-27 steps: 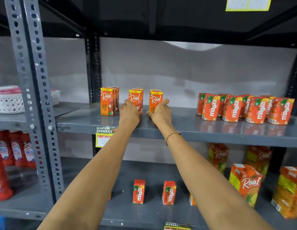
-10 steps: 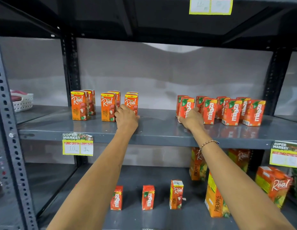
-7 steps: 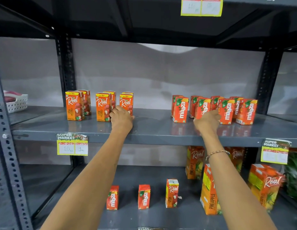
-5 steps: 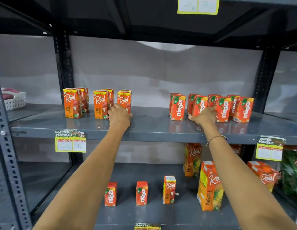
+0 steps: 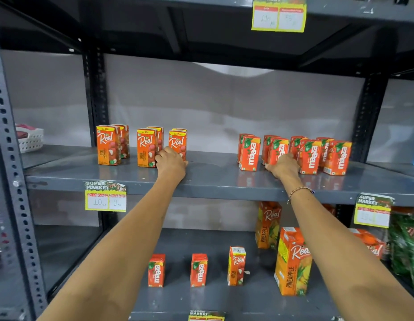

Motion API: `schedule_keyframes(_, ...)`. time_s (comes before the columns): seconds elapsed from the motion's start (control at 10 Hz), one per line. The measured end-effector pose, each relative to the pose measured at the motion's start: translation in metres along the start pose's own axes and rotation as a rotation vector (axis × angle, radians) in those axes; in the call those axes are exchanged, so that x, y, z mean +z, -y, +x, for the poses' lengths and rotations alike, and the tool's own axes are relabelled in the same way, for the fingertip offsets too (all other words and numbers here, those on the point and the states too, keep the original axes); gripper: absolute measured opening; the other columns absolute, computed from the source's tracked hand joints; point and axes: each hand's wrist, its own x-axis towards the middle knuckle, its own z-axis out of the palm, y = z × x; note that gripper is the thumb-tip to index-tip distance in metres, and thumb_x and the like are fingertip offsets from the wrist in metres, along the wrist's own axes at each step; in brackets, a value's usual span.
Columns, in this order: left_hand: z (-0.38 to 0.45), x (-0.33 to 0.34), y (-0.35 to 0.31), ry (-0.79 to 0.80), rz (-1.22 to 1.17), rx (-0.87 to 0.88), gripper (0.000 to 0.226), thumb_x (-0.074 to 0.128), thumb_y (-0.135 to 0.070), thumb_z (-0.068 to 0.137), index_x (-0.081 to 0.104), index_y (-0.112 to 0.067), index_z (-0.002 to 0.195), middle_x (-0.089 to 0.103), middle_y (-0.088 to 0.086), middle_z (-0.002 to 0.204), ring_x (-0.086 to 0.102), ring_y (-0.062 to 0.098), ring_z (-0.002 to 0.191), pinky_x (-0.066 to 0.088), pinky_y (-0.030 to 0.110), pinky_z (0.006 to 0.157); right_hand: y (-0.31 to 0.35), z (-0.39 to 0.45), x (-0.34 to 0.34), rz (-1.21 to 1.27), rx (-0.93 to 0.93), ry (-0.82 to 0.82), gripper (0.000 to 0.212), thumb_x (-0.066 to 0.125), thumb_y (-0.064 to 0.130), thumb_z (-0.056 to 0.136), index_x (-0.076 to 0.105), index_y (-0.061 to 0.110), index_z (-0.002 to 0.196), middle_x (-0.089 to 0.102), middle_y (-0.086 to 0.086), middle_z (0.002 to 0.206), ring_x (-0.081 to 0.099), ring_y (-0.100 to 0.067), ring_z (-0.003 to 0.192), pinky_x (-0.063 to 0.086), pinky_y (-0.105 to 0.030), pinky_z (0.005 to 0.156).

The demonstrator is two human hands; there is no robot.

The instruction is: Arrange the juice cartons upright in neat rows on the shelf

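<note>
On the grey middle shelf, small orange Real litchi cartons stand upright in three short columns, the front ones being the left carton, the middle carton and the right carton. My left hand rests on the shelf, its fingers curled round the base of the right one. Further right, red Maaza cartons stand in four columns, fronted by the first Maaza carton and the end Maaza carton. My right hand grips the base of the second front Maaza carton, hiding its lower part.
The lower shelf holds two small Maaza cartons, one small Real carton, tall pineapple cartons and green packets. A white basket sits far left. A perforated post stands at left. Bare shelf lies between the two groups.
My right hand left the Real cartons, crossed to the Maaza group and settled on the second front carton. My left hand stayed at the right Real carton. The view shifted right.
</note>
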Motion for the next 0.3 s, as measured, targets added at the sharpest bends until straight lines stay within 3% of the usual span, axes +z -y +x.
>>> schedule_keyframes(0.1,0.002,-0.003,0.005,0.049,0.021,0.016,0.076,0.053,-0.043,0.093,0.020,0.003,0.143,0.035,0.020,0.144,0.036,0.034,0.134,0.029,0.040,0.111,0.001,-0.012,-0.005,-0.047,0.017,0.008,0.060,0.067,0.028,0.085,0.041,-0.003,0.129,0.054,-0.019,0.128,0.057,-0.037,0.115,0.048,-0.041,0.095)
schedule_keyframes(0.2,-0.006,-0.009,0.011,0.068,0.035,0.043,0.069,0.052,-0.041,0.094,0.028,0.004,0.140,0.041,0.020,0.140,0.042,0.034,0.130,0.035,0.040,0.108,0.007,-0.043,-0.006,-0.037,-0.009,-0.136,0.050,0.059,0.022,0.090,0.044,-0.004,0.129,0.050,-0.020,0.131,0.052,-0.036,0.119,0.046,-0.042,0.096)
schedule_keyframes(0.3,-0.016,-0.024,0.009,-0.056,0.028,0.117,0.044,0.046,-0.030,0.098,0.047,0.002,0.128,0.056,0.019,0.127,0.056,0.031,0.115,0.046,0.035,0.094,0.025,-0.084,0.002,0.122,-0.200,-0.367,0.046,0.050,0.025,0.095,0.042,0.000,0.133,0.048,-0.018,0.136,0.049,-0.033,0.126,0.046,-0.040,0.099)
